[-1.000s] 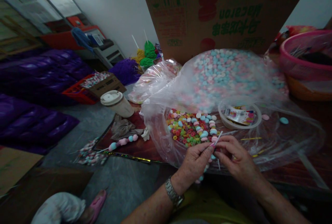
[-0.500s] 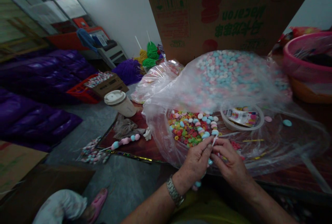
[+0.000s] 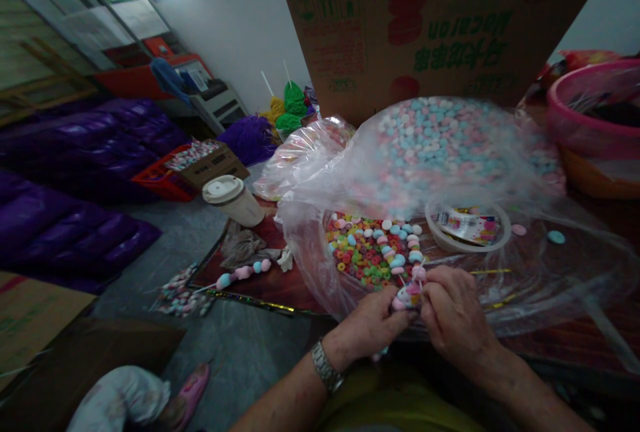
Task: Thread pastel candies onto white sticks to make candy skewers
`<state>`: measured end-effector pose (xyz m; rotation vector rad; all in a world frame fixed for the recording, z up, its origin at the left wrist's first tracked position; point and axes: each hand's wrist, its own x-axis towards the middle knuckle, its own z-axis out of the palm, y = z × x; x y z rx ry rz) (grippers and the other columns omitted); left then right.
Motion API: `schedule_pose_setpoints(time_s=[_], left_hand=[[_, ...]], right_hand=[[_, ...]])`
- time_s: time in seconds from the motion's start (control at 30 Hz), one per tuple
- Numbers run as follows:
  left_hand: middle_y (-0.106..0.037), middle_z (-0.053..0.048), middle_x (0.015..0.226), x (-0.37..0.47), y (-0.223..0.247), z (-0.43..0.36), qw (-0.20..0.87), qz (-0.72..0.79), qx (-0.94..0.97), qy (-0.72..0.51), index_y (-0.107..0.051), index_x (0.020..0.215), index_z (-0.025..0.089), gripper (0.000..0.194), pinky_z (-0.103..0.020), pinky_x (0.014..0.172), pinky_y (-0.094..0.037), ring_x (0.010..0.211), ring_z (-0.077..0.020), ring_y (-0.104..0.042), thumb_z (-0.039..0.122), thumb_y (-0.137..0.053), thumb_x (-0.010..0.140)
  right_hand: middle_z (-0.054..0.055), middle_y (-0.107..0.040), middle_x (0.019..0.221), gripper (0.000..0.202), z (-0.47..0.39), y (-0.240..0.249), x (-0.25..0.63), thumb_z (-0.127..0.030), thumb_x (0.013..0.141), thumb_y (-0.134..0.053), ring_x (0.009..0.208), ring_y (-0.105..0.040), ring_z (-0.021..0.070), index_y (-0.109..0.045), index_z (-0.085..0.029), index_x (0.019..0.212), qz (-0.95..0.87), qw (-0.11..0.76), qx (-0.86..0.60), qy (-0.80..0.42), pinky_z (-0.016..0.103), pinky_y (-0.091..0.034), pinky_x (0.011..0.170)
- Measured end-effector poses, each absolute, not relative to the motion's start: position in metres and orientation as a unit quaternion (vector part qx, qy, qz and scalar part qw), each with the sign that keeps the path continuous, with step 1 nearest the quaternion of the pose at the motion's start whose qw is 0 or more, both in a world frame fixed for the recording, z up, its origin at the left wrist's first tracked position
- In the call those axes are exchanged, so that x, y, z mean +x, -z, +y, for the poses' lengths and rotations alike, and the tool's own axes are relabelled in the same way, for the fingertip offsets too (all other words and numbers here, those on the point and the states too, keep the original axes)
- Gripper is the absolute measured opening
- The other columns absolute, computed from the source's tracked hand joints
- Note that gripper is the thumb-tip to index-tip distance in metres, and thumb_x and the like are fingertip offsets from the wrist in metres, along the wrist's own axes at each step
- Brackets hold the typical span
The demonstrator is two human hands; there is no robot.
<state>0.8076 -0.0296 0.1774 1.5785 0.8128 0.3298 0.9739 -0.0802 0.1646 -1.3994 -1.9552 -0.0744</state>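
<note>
My left hand (image 3: 376, 323) pinches the lower end of a pastel candy string (image 3: 399, 261), its thumb and fingers closed at the front of the table. At that spot a small pink-and-white piece (image 3: 409, 293) with a touch of yellow shows between my hands; its kind is unclear. Close beside it, my right hand (image 3: 454, 312) has its fingers closed on the string's other end, next to a pink bit. Pink, blue and white round candies form a loop that lies over small coloured rings (image 3: 367, 264) in clear plastic. A few candies hang below my left hand.
A plastic bag of pastel candies (image 3: 450, 145) fills the table's back, before a large carton (image 3: 410, 32). Nearby are a round tub (image 3: 467, 242), a lidded cup (image 3: 233, 200) and a pink basin (image 3: 595, 105). A person's slippered foot (image 3: 193, 392) is at lower left.
My hands have moved slightly down and apart from a close pinch on the white string. The pink-and-white piece now shows between them.
</note>
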Motion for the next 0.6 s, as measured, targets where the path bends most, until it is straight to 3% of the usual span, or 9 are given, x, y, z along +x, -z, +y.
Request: schedule_pose_setpoints(time_s=[0.13, 0.27, 0.37, 0.43, 0.5, 0.6], left_hand=[[-0.056, -0.002, 0.08, 0.811, -0.18, -0.026, 0.545, 0.374, 0.733, -0.162, -0.056, 0.085, 0.016, 0.023, -0.022, 0.066, -0.038, 0.073, -0.016, -0.048, 0.038, -0.052, 0.084], [-0.054, -0.001, 0.078, 0.812, -0.185, -0.023, 0.59, 0.366, 0.702, -0.158, -0.056, 0.092, 0.014, 0.028, -0.02, 0.06, -0.037, 0.068, -0.0134, -0.045, 0.04, -0.048, 0.086], [-0.056, -0.003, 0.087, 0.813, -0.188, -0.023, 0.61, 0.347, 0.693, -0.163, -0.055, 0.101, 0.012, 0.033, -0.023, 0.069, -0.04, 0.076, -0.0146, -0.049, 0.04, -0.041, 0.089], [-0.057, -0.004, 0.095, 0.814, -0.189, -0.023, 0.606, 0.341, 0.699, -0.166, -0.054, 0.103, 0.013, 0.032, -0.025, 0.079, -0.04, 0.086, -0.0168, -0.05, 0.038, -0.039, 0.09], [-0.057, -0.004, 0.093, 0.815, -0.19, -0.023, 0.602, 0.351, 0.7, -0.153, -0.056, 0.099, 0.014, 0.029, -0.027, 0.081, -0.04, 0.087, -0.0173, -0.05, 0.034, -0.037, 0.09], [-0.056, -0.002, 0.082, 0.816, -0.193, -0.023, 0.619, 0.364, 0.685, -0.126, -0.057, 0.089, 0.015, 0.024, -0.026, 0.077, -0.042, 0.079, -0.0158, -0.05, 0.029, -0.037, 0.089]], right_hand=[[0.006, -0.053, 0.083, 0.01, -0.076, -0.186, 0.986, -0.02, 0.088, -0.042, 0.08, -0.051, 0.0218, -0.049, -0.019, 0.081, -0.694, 0.424, -0.579, -0.062, 0.038, -0.041, 0.072], [0.003, -0.054, 0.077, 0.017, -0.073, -0.193, 1.0, -0.035, 0.088, -0.047, 0.069, -0.052, 0.0176, -0.053, -0.02, 0.083, -0.524, 0.516, -0.656, -0.169, 0.03, -0.042, 0.063], [0.004, -0.06, 0.083, 0.031, -0.073, -0.182, 0.995, -0.045, 0.082, -0.055, 0.077, -0.056, 0.0198, -0.057, -0.018, 0.096, -0.491, 0.486, -0.605, -0.397, 0.03, -0.046, 0.067], [0.004, -0.061, 0.082, 0.034, -0.073, -0.172, 0.984, -0.047, 0.079, -0.059, 0.077, -0.057, 0.0195, -0.059, -0.016, 0.094, -0.475, 0.456, -0.537, -0.527, 0.029, -0.046, 0.069], [0.001, -0.059, 0.072, 0.032, -0.074, -0.164, 0.975, -0.048, 0.078, -0.06, 0.066, -0.055, 0.0158, -0.059, -0.016, 0.082, -0.458, 0.458, -0.522, -0.554, 0.026, -0.045, 0.061], [-0.004, -0.047, 0.053, 0.031, -0.075, -0.159, 0.968, -0.046, 0.08, -0.056, 0.046, -0.041, 0.01, -0.055, -0.017, 0.07, -0.454, 0.461, -0.554, -0.524, 0.021, -0.032, 0.043]])
